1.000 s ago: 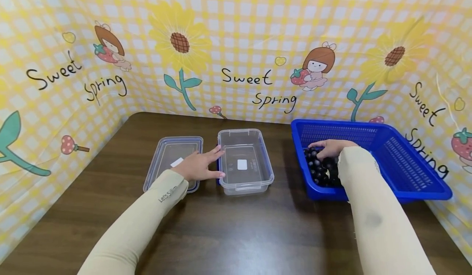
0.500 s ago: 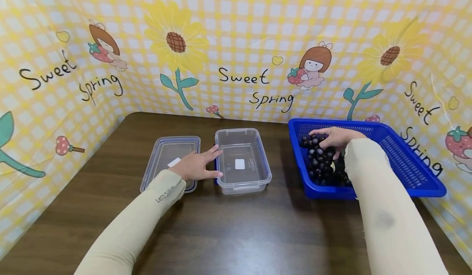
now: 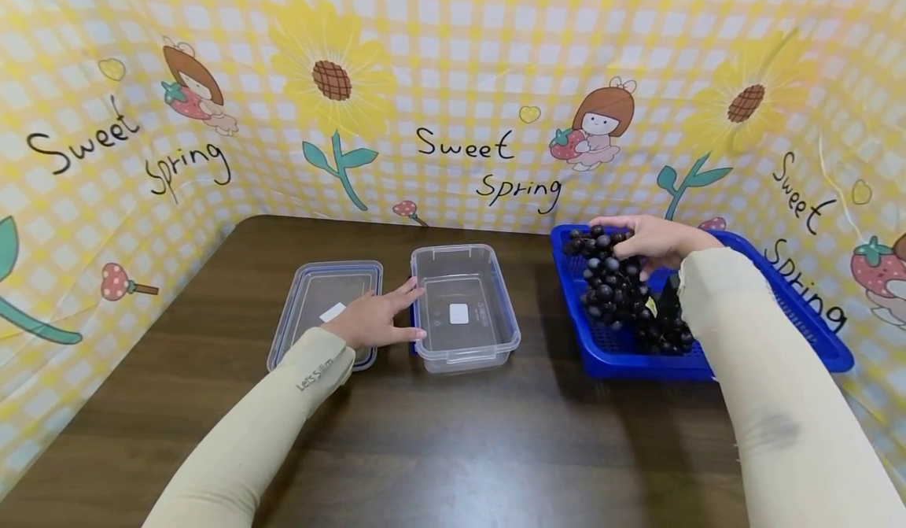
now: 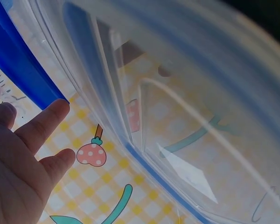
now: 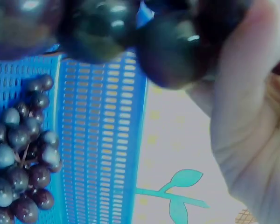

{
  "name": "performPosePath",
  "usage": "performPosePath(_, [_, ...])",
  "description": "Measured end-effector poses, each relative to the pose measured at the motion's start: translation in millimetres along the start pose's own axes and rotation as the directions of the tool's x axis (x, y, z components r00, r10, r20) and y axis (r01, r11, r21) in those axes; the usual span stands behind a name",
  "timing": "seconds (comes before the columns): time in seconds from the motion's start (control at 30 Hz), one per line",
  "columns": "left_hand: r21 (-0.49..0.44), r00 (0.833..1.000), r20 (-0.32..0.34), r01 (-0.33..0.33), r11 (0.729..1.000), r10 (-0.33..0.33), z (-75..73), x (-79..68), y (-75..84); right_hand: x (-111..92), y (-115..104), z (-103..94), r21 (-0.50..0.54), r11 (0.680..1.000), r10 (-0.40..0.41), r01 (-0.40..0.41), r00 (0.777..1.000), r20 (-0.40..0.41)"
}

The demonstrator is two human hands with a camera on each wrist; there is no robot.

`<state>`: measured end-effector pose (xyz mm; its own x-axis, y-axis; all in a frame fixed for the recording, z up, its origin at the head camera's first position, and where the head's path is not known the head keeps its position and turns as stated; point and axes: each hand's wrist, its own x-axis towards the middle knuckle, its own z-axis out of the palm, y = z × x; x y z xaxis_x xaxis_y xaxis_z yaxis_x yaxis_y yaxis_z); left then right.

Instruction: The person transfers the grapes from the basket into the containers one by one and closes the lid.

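Note:
My right hand grips a bunch of dark grapes from above, thumb and fingers around its upper part. The bunch hangs over the left part of the blue plastic basket. More grapes lie inside the basket in the right wrist view. On the table, my left hand rests with spread fingers at the left side of a clear plastic container. Under that hand and wrist lies a clear lid with a blue seal, also large in the left wrist view.
The brown wooden table is bordered by a yellow checked cloth with printed flowers and lettering. Beside the lower grapes in the basket is a dark item, partly hidden by the right sleeve.
My right hand has risen from the basket, lifting the bunch of grapes upward. More of the grapes now show. The left hand keeps its place at the container, and the view has shifted slightly.

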<state>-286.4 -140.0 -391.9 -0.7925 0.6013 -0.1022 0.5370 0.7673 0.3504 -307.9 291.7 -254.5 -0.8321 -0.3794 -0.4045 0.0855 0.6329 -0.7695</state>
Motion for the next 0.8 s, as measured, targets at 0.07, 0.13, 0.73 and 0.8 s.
performPosePath(0.07, [0.000, 1.000, -0.003, -0.003, 1.000, 0.003, 0.2, 0.1, -0.4, -2, -3, 0.0, 0.040, 0.999, -0.036, 0.036, 0.999, -0.003])
performPosePath(0.13, [0.001, 1.000, -0.005, -0.005, 1.000, 0.005, 0.2, 0.2, -0.4, -3, -5, 0.5, 0.071, 0.995, -0.065, 0.066, 0.998, -0.017])
performPosePath(0.73, [0.033, 1.000, -0.017, -0.021, 0.999, 0.022, 0.5, -2.0, 0.5, 9, -38, 26.7, 0.014, 0.991, -0.128, 0.130, 0.988, -0.091])
performPosePath(0.8, [0.071, 0.999, -0.027, -0.029, 0.997, 0.031, 2.3, -2.6, 0.5, 11, -42, 29.3, 0.005, 0.991, -0.134, 0.135, 0.987, -0.089])
